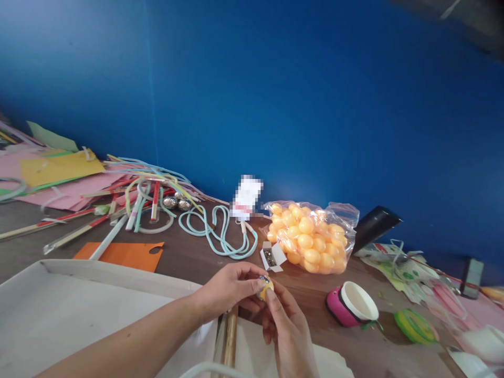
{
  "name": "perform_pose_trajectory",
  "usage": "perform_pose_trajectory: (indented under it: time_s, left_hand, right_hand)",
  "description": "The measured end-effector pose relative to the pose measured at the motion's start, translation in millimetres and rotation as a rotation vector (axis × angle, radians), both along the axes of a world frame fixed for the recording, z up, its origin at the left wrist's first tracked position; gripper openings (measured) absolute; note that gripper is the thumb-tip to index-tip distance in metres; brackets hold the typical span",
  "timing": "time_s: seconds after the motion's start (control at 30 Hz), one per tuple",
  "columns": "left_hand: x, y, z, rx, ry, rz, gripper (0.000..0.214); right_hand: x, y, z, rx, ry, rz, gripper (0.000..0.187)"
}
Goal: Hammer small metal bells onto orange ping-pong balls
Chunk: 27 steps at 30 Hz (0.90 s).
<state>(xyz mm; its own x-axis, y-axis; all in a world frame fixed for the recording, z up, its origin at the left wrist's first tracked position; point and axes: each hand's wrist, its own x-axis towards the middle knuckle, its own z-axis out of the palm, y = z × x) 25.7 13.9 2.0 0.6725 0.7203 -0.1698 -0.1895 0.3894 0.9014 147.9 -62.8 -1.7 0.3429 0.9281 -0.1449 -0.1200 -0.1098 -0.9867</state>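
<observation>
Head view: left hand (230,286) and right hand (289,320) grasp one yellow-silver ball (267,290); an unreadable, blurred badge (246,197) stands near bagged orange balls (305,241).

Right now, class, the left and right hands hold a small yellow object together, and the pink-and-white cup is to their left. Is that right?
No, one side is wrong: in the head view, the pink-and-white cup is to the right of both the left hand and the right hand. They do hold the small yellow object together.
</observation>
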Motion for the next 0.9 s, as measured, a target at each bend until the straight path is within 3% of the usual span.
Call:
perform_pose_trajectory:
  time_s: [0.6,0.9]
  left_hand:
    - [1.2,0.2,0.0,0.027,0.062,-0.015,0.039]
    - [2.8,0.3,-2.1,0.078,0.068,-0.007,0.038]
  right_hand:
    - [16.2,0.2,-15.7,-0.016,-0.017,0.099,0.040]
    - [10.9,-1.1,-9.5,-0.021,-0.057,0.034,0.043]
